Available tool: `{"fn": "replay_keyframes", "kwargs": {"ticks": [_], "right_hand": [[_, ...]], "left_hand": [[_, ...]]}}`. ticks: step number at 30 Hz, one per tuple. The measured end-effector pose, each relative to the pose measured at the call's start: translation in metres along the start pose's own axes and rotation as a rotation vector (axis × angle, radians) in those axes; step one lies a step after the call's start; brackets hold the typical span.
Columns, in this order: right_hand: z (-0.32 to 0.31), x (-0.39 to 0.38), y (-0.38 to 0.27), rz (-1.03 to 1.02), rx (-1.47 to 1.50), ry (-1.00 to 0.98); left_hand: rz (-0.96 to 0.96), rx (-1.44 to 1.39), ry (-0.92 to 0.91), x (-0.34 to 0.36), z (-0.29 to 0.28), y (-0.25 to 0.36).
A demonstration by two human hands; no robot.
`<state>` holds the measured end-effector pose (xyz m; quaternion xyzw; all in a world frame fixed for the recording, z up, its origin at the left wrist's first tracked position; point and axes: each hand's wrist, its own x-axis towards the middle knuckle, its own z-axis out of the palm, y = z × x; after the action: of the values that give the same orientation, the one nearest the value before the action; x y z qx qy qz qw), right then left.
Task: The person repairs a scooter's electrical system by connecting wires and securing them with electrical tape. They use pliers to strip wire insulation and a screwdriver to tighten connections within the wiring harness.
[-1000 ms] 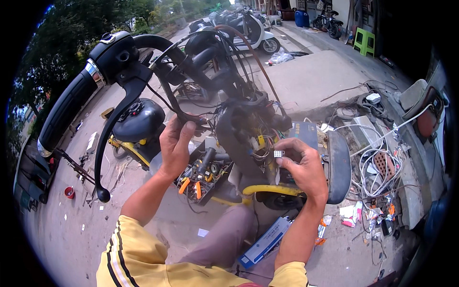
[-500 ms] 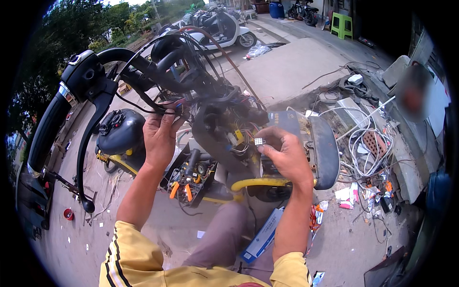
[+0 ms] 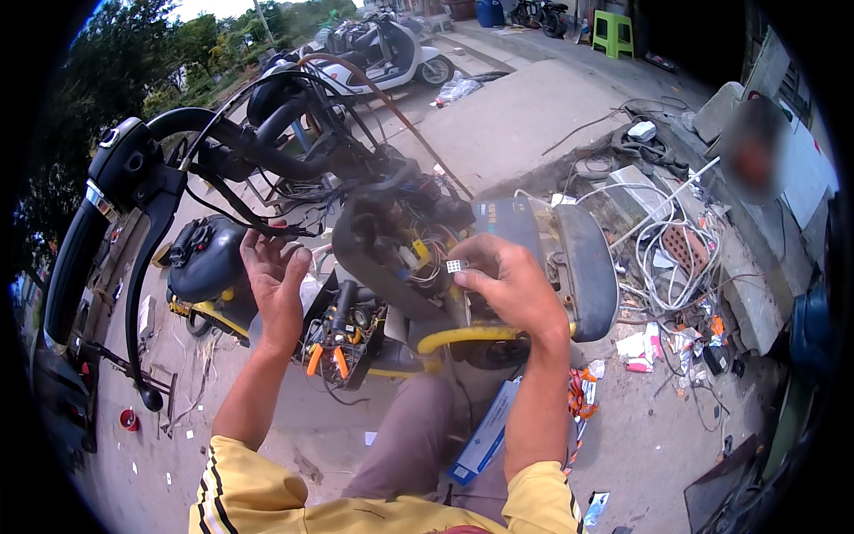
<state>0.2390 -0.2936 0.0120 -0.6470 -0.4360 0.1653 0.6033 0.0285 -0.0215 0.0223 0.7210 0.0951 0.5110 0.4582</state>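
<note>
My right hand (image 3: 514, 287) pinches a small white multi-pin wire connector (image 3: 455, 266) between thumb and fingertips, its socket face showing. Just beyond it, bundled wires (image 3: 436, 254) and a yellow connector (image 3: 420, 248) sit in the opened front of a scooter frame (image 3: 369, 258). My left hand (image 3: 277, 289) has its fingers apart, below the black cables (image 3: 285, 222) that hang from the handlebar (image 3: 302, 166); I see nothing in it. Between my forearms is a toolbox (image 3: 360, 356) holding orange-handled pliers (image 3: 327, 360) and other tools.
A brake lever (image 3: 147, 294) and grip (image 3: 76, 262) reach out at the left. Behind the frame stands a white scooter (image 3: 382, 62). Coiled white cable (image 3: 667, 240), rubble and scraps lie at the right. A long blue-and-white box (image 3: 485, 436) rests by my leg.
My left hand has let go of the wires under the handlebar, dropped slightly and spread its fingers. My right hand still holds the connector. The whole view has shifted slightly.
</note>
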Motion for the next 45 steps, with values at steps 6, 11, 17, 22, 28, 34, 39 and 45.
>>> {"fn": "replay_keyframes", "kwargs": {"ticks": [6, 11, 17, 22, 28, 34, 39, 45], "right_hand": [[0.0, 0.004, 0.005, -0.016, 0.049, 0.186], [-0.003, 0.001, 0.003, -0.075, -0.037, 0.095], [0.002, -0.001, 0.004, -0.078, -0.043, 0.019], [0.002, -0.004, 0.003, -0.083, -0.082, 0.029], [0.004, -0.002, 0.008, -0.136, -0.103, 0.043], [0.004, -0.001, 0.0, -0.056, -0.03, 0.024], [0.003, 0.001, 0.003, -0.058, -0.003, 0.046], [0.004, 0.004, 0.006, -0.072, 0.049, 0.098]], "left_hand": [[0.419, 0.294, 0.113, -0.032, -0.008, 0.003], [0.99, 0.592, -0.254, -0.032, 0.004, 0.03], [1.031, 0.718, -0.588, 0.011, 0.083, 0.084], [1.085, 0.94, -0.745, 0.063, 0.142, 0.073], [0.824, 1.127, -1.005, 0.089, 0.158, 0.06], [0.364, 0.562, -0.807, 0.095, 0.144, 0.062], [0.192, 0.451, -0.858, 0.094, 0.141, 0.071], [0.103, 0.242, -0.855, 0.097, 0.14, 0.067]]}}
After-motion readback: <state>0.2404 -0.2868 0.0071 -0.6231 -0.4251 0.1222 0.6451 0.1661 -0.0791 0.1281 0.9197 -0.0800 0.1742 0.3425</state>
